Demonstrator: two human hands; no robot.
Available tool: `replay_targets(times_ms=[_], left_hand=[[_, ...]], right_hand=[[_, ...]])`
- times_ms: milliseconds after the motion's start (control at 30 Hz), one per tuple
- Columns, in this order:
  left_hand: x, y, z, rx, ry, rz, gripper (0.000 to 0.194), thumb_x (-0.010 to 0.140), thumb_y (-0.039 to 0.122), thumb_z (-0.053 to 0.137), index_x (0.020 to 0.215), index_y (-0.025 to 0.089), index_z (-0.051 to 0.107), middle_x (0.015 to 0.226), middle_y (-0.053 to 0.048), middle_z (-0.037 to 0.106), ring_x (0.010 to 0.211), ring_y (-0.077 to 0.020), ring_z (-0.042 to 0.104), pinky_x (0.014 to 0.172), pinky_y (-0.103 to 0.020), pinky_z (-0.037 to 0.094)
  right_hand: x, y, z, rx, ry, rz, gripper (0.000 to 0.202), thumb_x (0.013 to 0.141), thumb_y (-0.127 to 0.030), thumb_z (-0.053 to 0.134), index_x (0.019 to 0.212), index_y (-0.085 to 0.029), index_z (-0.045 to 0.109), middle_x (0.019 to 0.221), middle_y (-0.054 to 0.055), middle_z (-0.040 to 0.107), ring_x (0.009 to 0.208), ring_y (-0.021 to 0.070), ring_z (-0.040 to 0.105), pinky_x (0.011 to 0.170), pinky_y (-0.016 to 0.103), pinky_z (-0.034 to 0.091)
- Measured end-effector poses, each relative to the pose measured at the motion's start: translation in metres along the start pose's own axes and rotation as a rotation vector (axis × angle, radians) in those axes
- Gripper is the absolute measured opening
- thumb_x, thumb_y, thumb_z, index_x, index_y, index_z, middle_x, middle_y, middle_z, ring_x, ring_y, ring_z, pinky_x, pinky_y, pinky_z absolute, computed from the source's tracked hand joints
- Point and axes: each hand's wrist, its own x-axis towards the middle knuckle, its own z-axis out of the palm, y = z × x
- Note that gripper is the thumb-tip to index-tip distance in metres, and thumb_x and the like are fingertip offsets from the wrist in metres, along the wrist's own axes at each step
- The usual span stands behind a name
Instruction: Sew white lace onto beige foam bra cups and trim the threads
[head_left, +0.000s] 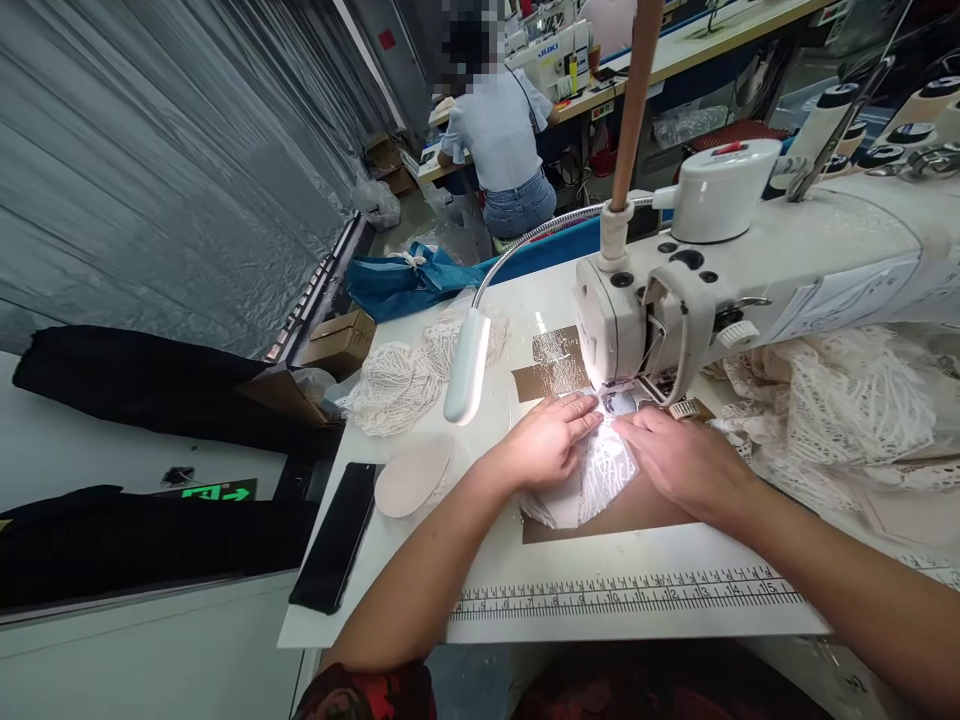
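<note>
As the left hand (551, 438) lay flat on lace fabric (606, 472) right of centre, the right hand (679, 462) half-curled against its edge, grip unclear; uneven pressure risked puckering.

My left hand (546, 440) flat, palm down, my right hand (682, 462) opposite, fingers (636, 424) bent, bare forearms (442, 560) slanting inward from the near side

Bright glare whitens the lace (609, 470) beneath the sewing machine head (611, 325), while the grey curtain (187, 150) hangs dimmer.
</note>
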Motion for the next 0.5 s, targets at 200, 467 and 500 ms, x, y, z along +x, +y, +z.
replay_targets(times_ms=[200,467,500], left_hand=[[-0.01,0.032,0.003,-0.046,0.164,-0.083,0.03,0.09,0.031,0.055,0.111,0.011,0.065,0.11,-0.013,0.066,0.098,-0.025,0.061,0.086,-0.039,0.051],[-0.008,0.033,0.019,-0.088,0.179,-0.182,0.017,0.092,0.018,0.045,0.081,0.016,0.057,0.082,-0.007,0.063,0.077,-0.0186,0.055,0.072,-0.032,0.045],[-0.01,0.031,0.018,-0.131,0.19,-0.187,0.015,0.091,0.018,0.045,0.081,0.017,0.056,0.083,-0.006,0.063,0.077,-0.0185,0.055,0.072,-0.032,0.045]], right_hand=[[-0.008,0.018,0.011,0.122,0.048,0.04,0.045,0.085,-0.011,0.038,0.117,-0.02,0.068,0.106,0.008,0.072,0.083,0.0208,0.068,0.07,0.032,0.049],[-0.006,0.017,-0.001,0.185,0.042,0.04,0.034,0.086,-0.011,0.042,0.101,-0.018,0.072,0.107,0.009,0.073,0.094,0.0226,0.068,0.079,0.034,0.053],[-0.006,0.017,-0.002,0.187,0.047,0.037,0.034,0.086,-0.011,0.043,0.101,-0.018,0.072,0.107,0.008,0.073,0.093,0.022,0.068,0.078,0.034,0.053]])
